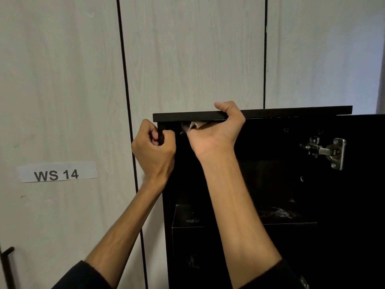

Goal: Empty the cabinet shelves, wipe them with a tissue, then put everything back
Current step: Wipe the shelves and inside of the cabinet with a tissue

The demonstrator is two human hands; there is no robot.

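Head | I saw right hand point(216, 130) clutching tissue point(192, 125) under cabinet top point(270, 112) | left hand point(155, 142) gripped its side | keep pressure even

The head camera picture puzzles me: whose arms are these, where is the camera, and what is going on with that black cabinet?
No machine here: a person wears one wide-angle camera on the head, so you see their own two bare arms reaching forward. In front stands a black cabinet with its door swung open to the right; the silver hinge shows that. The left hand grips the cabinet's front left edge. The right hand has its thumb over the top panel and its fingers underneath, pressing a crumpled tissue against the underside, it seems to wipe there. Lower down is a dark shelf; I cannot tell whether anything lies on it. Behind are pale wooden panels with a label reading WS 14.
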